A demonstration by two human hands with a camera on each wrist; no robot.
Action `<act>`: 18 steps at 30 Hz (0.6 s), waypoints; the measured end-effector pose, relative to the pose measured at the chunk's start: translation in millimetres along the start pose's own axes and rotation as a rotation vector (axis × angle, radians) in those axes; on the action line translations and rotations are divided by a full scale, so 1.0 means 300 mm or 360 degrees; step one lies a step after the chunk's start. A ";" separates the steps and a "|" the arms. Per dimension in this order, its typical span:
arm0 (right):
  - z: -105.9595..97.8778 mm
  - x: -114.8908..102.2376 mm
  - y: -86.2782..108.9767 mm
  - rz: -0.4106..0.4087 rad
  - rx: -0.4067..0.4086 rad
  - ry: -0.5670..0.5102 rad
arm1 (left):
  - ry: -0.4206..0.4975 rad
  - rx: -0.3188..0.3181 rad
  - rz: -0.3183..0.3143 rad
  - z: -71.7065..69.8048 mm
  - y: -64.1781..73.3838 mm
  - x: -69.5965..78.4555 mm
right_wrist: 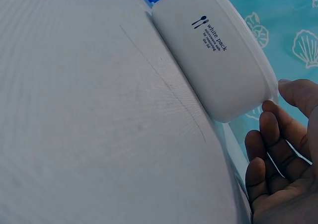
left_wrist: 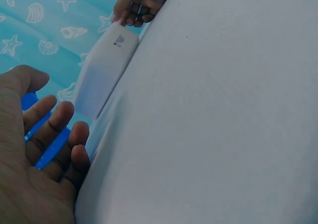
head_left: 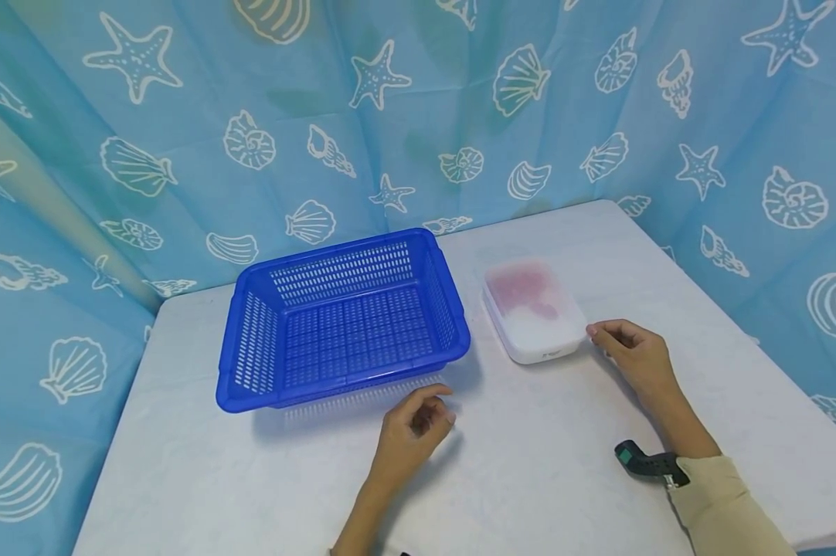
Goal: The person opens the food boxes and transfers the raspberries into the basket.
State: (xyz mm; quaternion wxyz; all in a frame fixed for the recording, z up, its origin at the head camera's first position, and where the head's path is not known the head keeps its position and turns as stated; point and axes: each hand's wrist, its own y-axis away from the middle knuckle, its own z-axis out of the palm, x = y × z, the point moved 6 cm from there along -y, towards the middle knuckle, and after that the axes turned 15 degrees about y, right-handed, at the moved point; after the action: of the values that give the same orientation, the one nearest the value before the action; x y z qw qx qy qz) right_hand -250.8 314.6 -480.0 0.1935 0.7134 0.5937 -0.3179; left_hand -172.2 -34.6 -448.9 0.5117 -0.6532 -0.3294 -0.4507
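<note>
R hand [head_left: 632, 354]: thumb + index pinch corner of white lidded container [head_left: 535, 313]; prob. light, stiff, slick (hold by rim, opp. sides). L hand [head_left: 411, 432]: fingers apart, nothing held.

The right hand [head_left: 642, 359] has its thumb and forefinger at the near right corner of the lidded container [head_left: 553, 328], which lies to the left of that grip on the table [head_left: 522, 455]. Something seems to sit inside the container, though the lid makes it hard to tell. Farther left of the right hand, beyond the container, stands the basket [head_left: 351, 380]. The left hand [head_left: 399, 434] is just in front of the basket's near right part, left of and nearer the person than the grip. Beyond everything hangs the curtain [head_left: 418, 108].
</note>
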 end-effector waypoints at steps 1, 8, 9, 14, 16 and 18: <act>0.000 0.000 0.000 -0.0006 0.0005 -0.0003 | -0.0002 0.0007 0.0000 0.000 0.001 -0.016; 0.001 0.009 -0.004 0.0005 0.0015 0.0002 | -0.0016 0.0023 0.0003 0.019 -0.012 -0.022; 0.001 0.010 -0.004 0.0005 0.0018 0.0002 | -0.0016 0.0023 -0.0007 0.022 -0.014 -0.023; -0.001 0.006 -0.002 -0.0013 0.0033 0.0001 | -0.0046 0.0023 -0.0019 0.029 -0.024 -0.078; -0.003 0.004 -0.002 -0.0016 0.0030 -0.0011 | -0.0045 0.0023 -0.0016 0.034 -0.028 -0.081; -0.004 0.001 -0.003 -0.0024 0.0028 -0.0020 | -0.0042 0.0022 -0.0005 0.039 -0.033 -0.080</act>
State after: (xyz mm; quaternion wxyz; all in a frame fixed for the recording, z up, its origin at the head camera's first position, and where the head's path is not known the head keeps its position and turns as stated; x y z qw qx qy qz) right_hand -251.3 315.8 -479.2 0.1887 0.7086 0.5950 -0.3290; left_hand -187.2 -19.9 -468.3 0.5109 -0.6551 -0.3403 -0.4406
